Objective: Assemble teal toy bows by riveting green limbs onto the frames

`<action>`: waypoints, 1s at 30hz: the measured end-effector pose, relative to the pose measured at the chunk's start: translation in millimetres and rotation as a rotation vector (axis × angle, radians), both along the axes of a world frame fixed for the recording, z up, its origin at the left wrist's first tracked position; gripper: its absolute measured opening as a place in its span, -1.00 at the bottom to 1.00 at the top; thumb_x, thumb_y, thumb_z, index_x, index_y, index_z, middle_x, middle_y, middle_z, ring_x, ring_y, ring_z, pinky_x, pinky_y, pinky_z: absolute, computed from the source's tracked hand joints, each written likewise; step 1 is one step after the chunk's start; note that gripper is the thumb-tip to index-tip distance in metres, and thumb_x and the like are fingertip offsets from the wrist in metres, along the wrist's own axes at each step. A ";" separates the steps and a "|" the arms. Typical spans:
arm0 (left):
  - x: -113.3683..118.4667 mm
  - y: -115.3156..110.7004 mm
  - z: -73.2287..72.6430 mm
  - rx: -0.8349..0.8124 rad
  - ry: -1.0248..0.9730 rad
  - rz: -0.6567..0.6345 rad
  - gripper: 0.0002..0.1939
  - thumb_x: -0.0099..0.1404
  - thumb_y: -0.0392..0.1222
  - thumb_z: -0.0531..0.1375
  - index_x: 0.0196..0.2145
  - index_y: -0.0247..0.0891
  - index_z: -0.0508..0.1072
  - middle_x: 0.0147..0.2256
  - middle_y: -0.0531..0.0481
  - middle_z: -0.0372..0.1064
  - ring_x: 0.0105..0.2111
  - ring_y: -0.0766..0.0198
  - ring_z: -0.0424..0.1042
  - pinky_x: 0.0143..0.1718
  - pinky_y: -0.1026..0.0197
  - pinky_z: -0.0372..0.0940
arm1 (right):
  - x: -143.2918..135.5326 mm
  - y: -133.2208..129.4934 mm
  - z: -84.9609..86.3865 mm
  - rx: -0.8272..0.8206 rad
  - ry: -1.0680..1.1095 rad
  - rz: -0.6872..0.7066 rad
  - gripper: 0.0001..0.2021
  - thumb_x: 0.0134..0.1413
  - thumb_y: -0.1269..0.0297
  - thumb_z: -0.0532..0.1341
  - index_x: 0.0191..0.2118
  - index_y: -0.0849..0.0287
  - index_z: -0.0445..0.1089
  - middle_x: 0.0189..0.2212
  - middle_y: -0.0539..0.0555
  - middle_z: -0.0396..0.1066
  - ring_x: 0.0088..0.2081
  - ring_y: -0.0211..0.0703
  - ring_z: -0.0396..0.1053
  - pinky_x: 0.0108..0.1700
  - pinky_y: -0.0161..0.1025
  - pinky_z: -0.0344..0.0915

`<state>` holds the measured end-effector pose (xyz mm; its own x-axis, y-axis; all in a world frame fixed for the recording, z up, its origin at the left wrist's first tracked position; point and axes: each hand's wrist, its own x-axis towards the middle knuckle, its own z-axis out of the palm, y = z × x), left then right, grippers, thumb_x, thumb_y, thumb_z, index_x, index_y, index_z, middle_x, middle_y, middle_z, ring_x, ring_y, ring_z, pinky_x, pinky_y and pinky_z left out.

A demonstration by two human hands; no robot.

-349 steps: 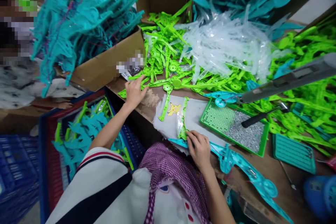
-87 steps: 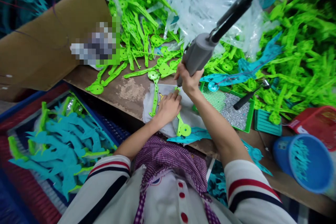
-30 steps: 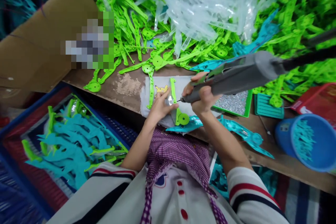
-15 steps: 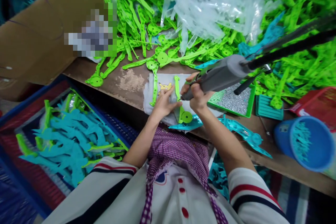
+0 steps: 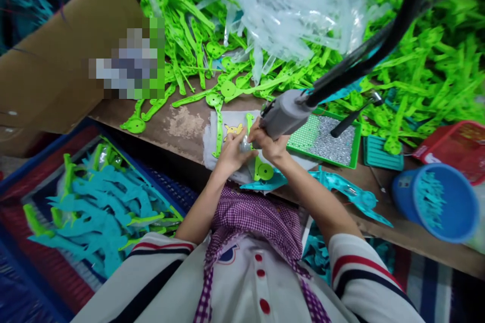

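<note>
My right hand (image 5: pixel 270 147) is wrapped round a grey electric screwdriver (image 5: pixel 286 115), which has a black cord at its top end. Its tip is hidden behind my fingers, over a long bright-green plastic part (image 5: pixel 264 171) with a round disc end. My left hand (image 5: pixel 232 155) grips that part from the left, with a clear plastic piece (image 5: pixel 245 144) between thumb and fingers. The work lies on a pale cloth (image 5: pixel 209 147) with a yellow cartoon figure. A second green part (image 5: pixel 219 133) lies on the cloth to the left.
A green tray (image 5: pixel 356 154) of small metal screws stands right, with a hammer (image 5: pixel 350 120) across it. Beyond are a blue bucket (image 5: pixel 401 194) and a red basket (image 5: pixel 435 149). Green parts and clear plastic pieces (image 5: pixel 299 5) heap up behind. A crate (image 5: pixel 22 161) of turquoise parts is at left.
The screwdriver has swung more upright and to the left, and my right hand has come closer to my left. My left hand keeps its hold on the green part.
</note>
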<state>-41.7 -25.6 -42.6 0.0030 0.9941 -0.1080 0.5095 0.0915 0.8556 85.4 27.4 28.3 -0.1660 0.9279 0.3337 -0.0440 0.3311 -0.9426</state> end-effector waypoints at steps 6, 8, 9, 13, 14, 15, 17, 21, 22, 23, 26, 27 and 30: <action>-3.4 -9.1 29.4 0.071 0.125 0.033 -0.20 0.22 0.11 0.37 0.33 -0.08 0.25 0.01 -0.15 0.24 0.03 -0.01 0.35 0.05 -0.03 0.32 | 40.3 21.6 20.4 0.122 0.279 -0.360 -0.56 0.01 -0.28 0.24 -0.35 0.03 0.32 -0.70 -0.16 0.15 -0.72 -0.30 0.19 -0.66 -0.27 0.14; 0.7 -7.1 45.3 0.158 0.186 -0.083 -0.41 0.30 0.12 0.29 0.23 -0.07 0.40 0.06 -0.15 0.26 0.06 -0.01 0.34 0.06 -0.03 0.28 | 52.6 27.8 14.4 0.123 0.219 -0.410 -0.57 0.02 -0.25 0.25 -0.37 0.05 0.32 -0.66 -0.15 0.20 -0.72 -0.31 0.20 -0.65 -0.28 0.15; 4.2 -4.2 52.6 0.180 0.209 -0.210 -0.53 0.33 0.11 0.26 0.13 -0.06 0.49 0.04 -0.13 0.31 0.06 0.00 0.34 0.07 -0.04 0.25 | 56.5 29.9 9.4 0.109 0.189 -0.426 -0.56 0.02 -0.26 0.24 -0.36 0.06 0.32 -0.66 -0.15 0.20 -0.72 -0.31 0.20 -0.65 -0.28 0.15; 21.6 14.2 66.0 0.065 0.290 -0.732 -0.81 0.35 0.00 0.27 -0.23 -0.09 0.65 -0.19 -0.04 0.56 -0.01 -0.01 0.38 0.09 -0.15 0.08 | 58.8 34.3 -8.5 0.103 0.182 -0.439 -0.51 0.04 -0.31 0.19 -0.34 0.07 0.33 -0.69 -0.16 0.16 -0.72 -0.30 0.21 -0.63 -0.28 0.17; 24.8 18.7 65.3 0.024 0.300 -0.769 -0.82 0.34 -0.01 0.28 -0.26 -0.09 0.65 -0.23 -0.04 0.58 -0.02 -0.01 0.39 0.08 -0.16 0.05 | 58.0 35.2 -10.8 0.109 0.198 -0.426 -0.53 0.05 -0.29 0.20 -0.35 0.08 0.33 -0.68 -0.16 0.17 -0.71 -0.31 0.22 -0.63 -0.28 0.18; 27.0 22.6 63.7 -0.006 0.301 -0.774 -0.83 0.34 -0.02 0.28 -0.28 -0.10 0.65 -0.25 -0.05 0.60 -0.03 -0.01 0.40 0.07 -0.16 0.02 | 57.3 36.1 -12.4 0.110 0.209 -0.411 -0.55 0.06 -0.26 0.21 -0.35 0.08 0.34 -0.67 -0.16 0.19 -0.71 -0.31 0.22 -0.62 -0.28 0.19; 28.7 27.7 59.6 -0.028 0.294 -0.747 -0.83 0.34 -0.03 0.28 -0.29 -0.10 0.65 -0.24 -0.05 0.61 -0.02 -0.01 0.40 0.07 -0.17 -0.02 | 56.7 37.5 -14.2 0.102 0.203 -0.389 -0.56 0.09 -0.25 0.20 -0.35 0.08 0.35 -0.65 -0.15 0.21 -0.70 -0.33 0.23 -0.59 -0.28 0.22; 26.1 30.9 54.8 -0.012 0.276 -0.682 -0.83 0.35 -0.06 0.25 -0.31 -0.07 0.65 -0.24 -0.02 0.62 -0.02 -0.02 0.40 0.09 -0.20 -0.08 | 57.4 36.6 -17.3 0.081 0.173 -0.365 -0.53 0.08 -0.29 0.18 -0.34 0.06 0.36 -0.62 -0.12 0.24 -0.66 -0.30 0.29 -0.54 -0.25 0.27; 24.9 31.4 54.4 -0.006 0.271 -0.659 -0.84 0.34 -0.06 0.25 -0.32 -0.07 0.65 -0.24 -0.02 0.61 -0.02 -0.04 0.40 0.09 -0.21 -0.08 | 57.4 35.7 -18.0 0.068 0.171 -0.359 -0.53 0.06 -0.30 0.19 -0.34 0.06 0.36 -0.62 -0.12 0.24 -0.65 -0.29 0.30 -0.54 -0.24 0.28; 23.4 32.1 54.1 -0.002 0.264 -0.633 -0.85 0.32 -0.06 0.27 -0.32 -0.07 0.65 -0.24 -0.02 0.61 -0.02 -0.06 0.40 0.09 -0.23 -0.09 | 57.3 34.6 -18.5 0.051 0.166 -0.357 -0.52 0.04 -0.32 0.20 -0.35 0.06 0.36 -0.61 -0.11 0.25 -0.65 -0.28 0.31 -0.54 -0.23 0.29; 18.4 35.7 52.8 0.003 0.248 -0.555 -0.87 0.27 -0.05 0.31 -0.33 -0.06 0.65 -0.24 -0.04 0.61 -0.02 -0.10 0.39 0.09 -0.28 -0.09 | 57.2 32.1 -18.5 0.005 0.140 -0.375 -0.47 -0.01 -0.38 0.20 -0.36 0.06 0.37 -0.59 -0.08 0.29 -0.62 -0.24 0.35 -0.52 -0.19 0.33; 17.0 37.3 52.1 0.003 0.247 -0.540 -0.87 0.26 -0.04 0.31 -0.33 -0.06 0.66 -0.24 -0.05 0.61 -0.02 -0.10 0.39 0.09 -0.30 -0.08 | 57.4 31.7 -18.0 0.000 0.133 -0.388 -0.46 -0.02 -0.39 0.20 -0.35 0.05 0.37 -0.60 -0.08 0.29 -0.62 -0.23 0.36 -0.51 -0.18 0.35; 14.5 41.3 50.6 -0.005 0.252 -0.542 -0.86 0.25 -0.02 0.32 -0.33 -0.05 0.67 -0.26 -0.06 0.60 -0.01 -0.12 0.39 0.09 -0.34 -0.06 | 58.5 31.8 -15.4 0.026 0.124 -0.405 -0.47 0.00 -0.38 0.20 -0.35 0.06 0.38 -0.65 -0.10 0.25 -0.64 -0.23 0.34 -0.50 -0.19 0.34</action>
<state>-27.2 15.6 8.0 0.4836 0.8574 -0.1760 0.6717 -0.2347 0.7027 143.8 59.2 12.9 0.2536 0.9009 0.3521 -0.0179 0.3683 -0.9295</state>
